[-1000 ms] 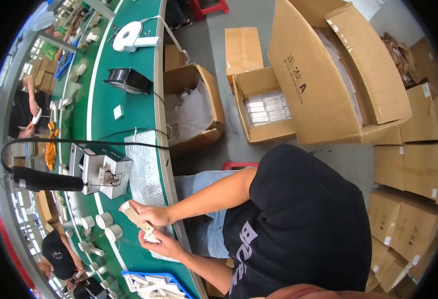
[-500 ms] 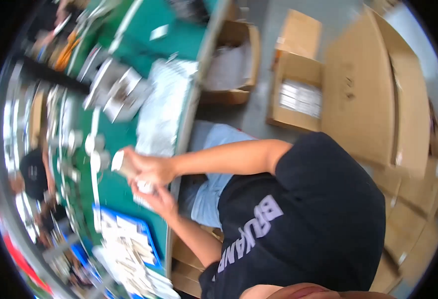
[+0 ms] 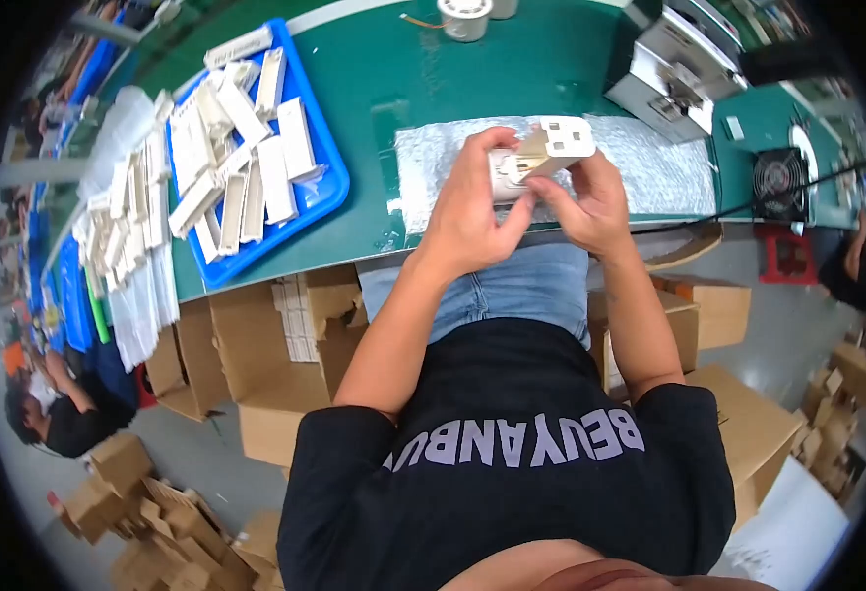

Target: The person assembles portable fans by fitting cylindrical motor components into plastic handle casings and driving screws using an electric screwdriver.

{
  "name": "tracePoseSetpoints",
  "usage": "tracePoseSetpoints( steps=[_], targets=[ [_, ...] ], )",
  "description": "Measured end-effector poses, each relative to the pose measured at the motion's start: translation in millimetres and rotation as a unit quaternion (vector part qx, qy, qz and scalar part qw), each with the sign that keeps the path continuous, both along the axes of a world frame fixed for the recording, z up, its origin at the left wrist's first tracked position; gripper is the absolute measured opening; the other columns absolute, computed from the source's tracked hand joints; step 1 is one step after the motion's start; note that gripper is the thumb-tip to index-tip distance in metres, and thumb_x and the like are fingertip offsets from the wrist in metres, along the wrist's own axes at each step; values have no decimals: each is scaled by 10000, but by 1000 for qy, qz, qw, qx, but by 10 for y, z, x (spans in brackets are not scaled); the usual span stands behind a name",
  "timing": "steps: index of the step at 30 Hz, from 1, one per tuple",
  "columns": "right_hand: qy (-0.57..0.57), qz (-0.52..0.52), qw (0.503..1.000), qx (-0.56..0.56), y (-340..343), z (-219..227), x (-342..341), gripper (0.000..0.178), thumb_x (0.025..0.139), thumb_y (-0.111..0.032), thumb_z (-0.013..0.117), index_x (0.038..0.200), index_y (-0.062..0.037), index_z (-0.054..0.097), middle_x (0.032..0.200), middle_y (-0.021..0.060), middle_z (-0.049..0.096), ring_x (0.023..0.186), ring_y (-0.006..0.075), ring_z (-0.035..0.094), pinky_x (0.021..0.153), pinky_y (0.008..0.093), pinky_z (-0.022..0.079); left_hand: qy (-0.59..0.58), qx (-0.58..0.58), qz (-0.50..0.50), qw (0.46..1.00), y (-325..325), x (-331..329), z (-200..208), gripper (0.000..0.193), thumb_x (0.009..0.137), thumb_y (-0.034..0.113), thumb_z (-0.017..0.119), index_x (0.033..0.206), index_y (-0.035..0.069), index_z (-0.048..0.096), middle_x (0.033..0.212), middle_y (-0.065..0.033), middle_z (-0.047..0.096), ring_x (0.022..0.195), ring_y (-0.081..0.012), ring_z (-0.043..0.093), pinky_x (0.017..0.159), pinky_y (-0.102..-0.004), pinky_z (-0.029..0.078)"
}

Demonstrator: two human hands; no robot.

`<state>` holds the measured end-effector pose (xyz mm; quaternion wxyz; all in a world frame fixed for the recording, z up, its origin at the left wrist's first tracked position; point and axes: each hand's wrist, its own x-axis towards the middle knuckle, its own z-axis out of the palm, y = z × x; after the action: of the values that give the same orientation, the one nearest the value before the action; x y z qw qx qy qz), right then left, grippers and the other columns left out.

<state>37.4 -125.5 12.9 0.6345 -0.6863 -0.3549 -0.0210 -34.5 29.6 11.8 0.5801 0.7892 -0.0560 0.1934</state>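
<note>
Both hands are raised in front of me at the near edge of the green workbench. My right hand (image 3: 598,205) is closed around a white rectangular plastic casing (image 3: 563,140) with square openings in its end. Wrapped by my left hand (image 3: 467,219) is a white rounded plastic part (image 3: 505,177), which meets the casing. My two thumbs point toward each other below this joint. Fingers hide much of both pieces. Beneath the hands, a sheet of bubble wrap (image 3: 423,163) lies on the bench.
To the left, a blue tray (image 3: 332,187) holds several white plastic housings, with more on plastic bags (image 3: 152,295) beside it. A metal fixture (image 3: 664,84) and a black fan (image 3: 780,179) stand at right. A white spool (image 3: 464,18) sits at the back. Cardboard boxes (image 3: 280,394) are below the bench.
My view has swung round, and the bench now runs across the top. Both hands still hold white plastic pieces, which now meet above the bubble wrap.
</note>
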Motion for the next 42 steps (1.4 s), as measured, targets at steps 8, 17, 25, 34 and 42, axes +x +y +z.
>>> tracePoseSetpoints(
  steps=[8, 17, 25, 34, 42],
  targets=[
    [-99, 35, 991, -82, -15, 134, 66, 407, 706, 18, 755, 1089, 32, 618, 1042, 183, 656, 936, 333, 643, 819, 373, 506, -20, -14, -2, 1000, -4, 32, -28, 480, 733, 54, 668, 1156, -6, 451, 1089, -201, 535, 998, -384, 561, 858, -417, 471],
    [15, 23, 999, -42, 15, 165, 32, 398, 709, 20, 774, 1081, 48, 636, 1024, 178, 667, 928, 277, 646, 808, 330, 504, -12, -1, 94, 995, -143, 107, -39, 526, 671, 116, 747, 1116, 29, 481, 1051, -163, 547, 952, -363, 567, 812, -409, 478],
    [12, 93, 988, -120, 50, 394, 100, 346, 703, 71, 679, 1049, 56, 666, 1068, 180, 689, 1021, 275, 655, 905, 365, 499, -74, 26, 128, 989, -162, 79, -103, 511, 667, 96, 702, 1115, 5, 473, 1080, -197, 529, 968, -399, 522, 827, -442, 457],
    [95, 42, 990, -100, 16, 340, 43, 354, 709, 95, 725, 1053, 36, 663, 1087, 150, 683, 1054, 222, 636, 915, 338, 502, -70, 46, 112, 990, -16, -156, 21, 583, 695, 107, 746, 1204, 35, 470, 1249, -213, 459, 1220, -424, 417, 1006, -481, 372],
    [-48, 41, 993, -102, -27, 169, 193, 404, 689, -19, 798, 1070, -17, 662, 1046, 140, 689, 987, 301, 653, 872, 372, 499, -98, 249, 34, 963, 244, -17, 233, 295, 734, 58, 705, 1024, 112, 696, 1358, -158, 480, 1251, -393, 460, 1039, -486, 373]
  ],
)
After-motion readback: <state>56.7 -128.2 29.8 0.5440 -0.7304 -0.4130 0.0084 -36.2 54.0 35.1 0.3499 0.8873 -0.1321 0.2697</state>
